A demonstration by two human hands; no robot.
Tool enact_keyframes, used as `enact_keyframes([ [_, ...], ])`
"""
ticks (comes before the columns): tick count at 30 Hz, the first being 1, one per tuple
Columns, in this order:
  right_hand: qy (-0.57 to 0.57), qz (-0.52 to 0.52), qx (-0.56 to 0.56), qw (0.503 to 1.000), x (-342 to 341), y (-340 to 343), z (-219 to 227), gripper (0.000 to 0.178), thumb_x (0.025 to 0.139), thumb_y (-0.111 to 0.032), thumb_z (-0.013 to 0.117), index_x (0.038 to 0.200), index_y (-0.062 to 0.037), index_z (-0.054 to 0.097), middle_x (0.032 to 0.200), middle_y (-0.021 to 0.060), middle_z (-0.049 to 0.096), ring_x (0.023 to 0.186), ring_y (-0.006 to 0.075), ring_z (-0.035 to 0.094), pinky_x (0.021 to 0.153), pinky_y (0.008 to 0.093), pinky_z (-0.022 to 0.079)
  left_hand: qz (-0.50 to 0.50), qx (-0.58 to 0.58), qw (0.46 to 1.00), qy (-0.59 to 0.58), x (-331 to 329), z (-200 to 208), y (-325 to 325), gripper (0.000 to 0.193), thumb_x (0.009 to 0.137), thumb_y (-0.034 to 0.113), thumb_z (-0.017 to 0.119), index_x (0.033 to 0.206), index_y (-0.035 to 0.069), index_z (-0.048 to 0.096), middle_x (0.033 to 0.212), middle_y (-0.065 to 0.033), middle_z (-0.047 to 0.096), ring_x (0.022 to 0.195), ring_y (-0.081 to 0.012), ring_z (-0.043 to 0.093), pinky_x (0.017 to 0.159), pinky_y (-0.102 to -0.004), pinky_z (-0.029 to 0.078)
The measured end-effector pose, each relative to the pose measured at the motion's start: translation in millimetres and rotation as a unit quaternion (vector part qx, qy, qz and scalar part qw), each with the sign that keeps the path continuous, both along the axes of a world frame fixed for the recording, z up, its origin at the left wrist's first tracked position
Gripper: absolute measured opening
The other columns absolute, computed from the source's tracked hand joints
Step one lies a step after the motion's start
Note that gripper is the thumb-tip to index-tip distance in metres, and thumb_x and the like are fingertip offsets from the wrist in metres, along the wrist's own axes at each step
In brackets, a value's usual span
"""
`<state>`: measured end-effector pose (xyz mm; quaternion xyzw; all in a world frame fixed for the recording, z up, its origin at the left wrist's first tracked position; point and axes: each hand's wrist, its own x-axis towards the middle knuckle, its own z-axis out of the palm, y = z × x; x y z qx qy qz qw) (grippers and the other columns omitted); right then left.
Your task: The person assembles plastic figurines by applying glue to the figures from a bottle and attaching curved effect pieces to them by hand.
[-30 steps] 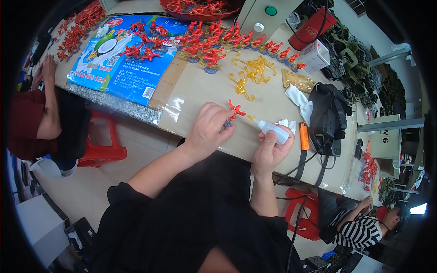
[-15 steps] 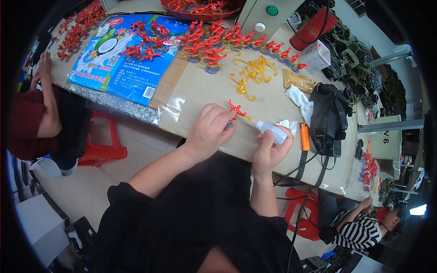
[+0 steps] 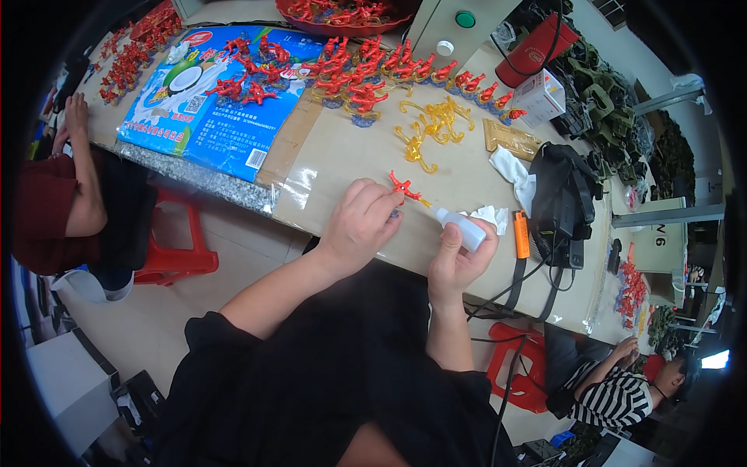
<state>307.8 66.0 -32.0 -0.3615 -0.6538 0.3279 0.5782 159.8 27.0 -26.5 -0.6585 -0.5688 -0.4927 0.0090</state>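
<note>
My left hand [image 3: 359,222] is closed on a small red figurine [image 3: 405,188], whose limbs stick out past my fingertips; its bluish base is mostly covered by my fingers. A yellow tip shows at the end of one limb. In my right hand [image 3: 459,265] is a small white squeeze bottle [image 3: 464,229], held tilted with its nozzle toward the figurine. A slight gap separates the nozzle from the yellow tip. Beyond both hands lies a loose pile of translucent yellow curled pieces [image 3: 440,123].
Rows of red figurines [image 3: 366,74] stand at the back, others on a blue printed sheet [image 3: 210,117]. To the right lie an orange lighter [image 3: 521,235], white tissue [image 3: 513,175] and a black strapped device [image 3: 562,198]. Cables hang off the edge. Co-workers sit left [image 3: 54,206] and right [image 3: 615,395].
The bottle has drawn back slightly, down and away from the figurine, so the nozzle no longer meets the yellow tip. My left hand stays nearly still.
</note>
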Motion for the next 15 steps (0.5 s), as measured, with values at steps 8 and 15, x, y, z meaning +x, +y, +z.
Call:
enact_keyframes([
  [8, 0.266, 0.037, -0.157, 0.95, 4.0, 8.4, 13.3, 0.024, 0.083, -0.008, 0.054, 0.1, 0.0008, 0.04, 0.09, 0.0103, 0.049, 0.067, 0.015, 0.052, 0.062, 0.0253, 0.044, -0.002, -0.003, 1.0, -0.023, -3.1, -0.6, 0.7, 0.031, 0.06, 0.002, 0.069, 0.089, 0.001, 0.058, 0.084, -0.0096, 0.053, 0.08, -0.0262, 0.048, 0.069, -0.0332, 0.042],
  [15, 0.143, 0.015, -0.214, 0.966, 22.2, 59.4, 38.4, 0.033, 0.074, 0.001, 0.062, 0.102, 0.0032, 0.044, 0.097, 0.0125, 0.054, 0.08, 0.0174, 0.056, 0.074, 0.0262, 0.045, -0.059, -0.069, 0.958, -0.273, -20.2, -3.5, -2.4, 0.035, 0.068, 0.003, 0.068, 0.1, 0.001, 0.055, 0.092, -0.0051, 0.056, 0.081, -0.0133, 0.048, 0.072, -0.0252, 0.041],
])
